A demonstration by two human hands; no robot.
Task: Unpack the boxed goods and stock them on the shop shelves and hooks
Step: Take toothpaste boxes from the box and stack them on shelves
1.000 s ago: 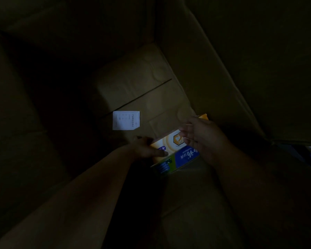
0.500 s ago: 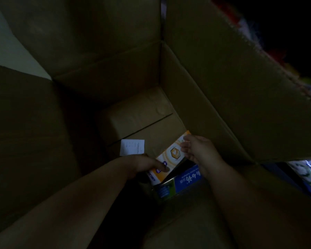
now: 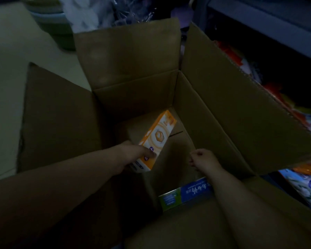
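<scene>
My left grip (image 3: 133,155) holding orange carton (image 3: 157,139) by its near end, carton angled up inside cardboard box (image 3: 214,108), right grip (image 3: 203,159) curled, empty

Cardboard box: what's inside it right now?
Inside the cardboard box: an orange carton held by the left hand, a blue-green carton near the front, and brown inner flaps. The right hand is empty. The forearms and shadow hide the rest.

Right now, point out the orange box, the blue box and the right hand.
orange box (image 3: 158,139), head view, front face.
blue box (image 3: 192,191), head view, printed side.
right hand (image 3: 203,159), head view, its back.
</scene>
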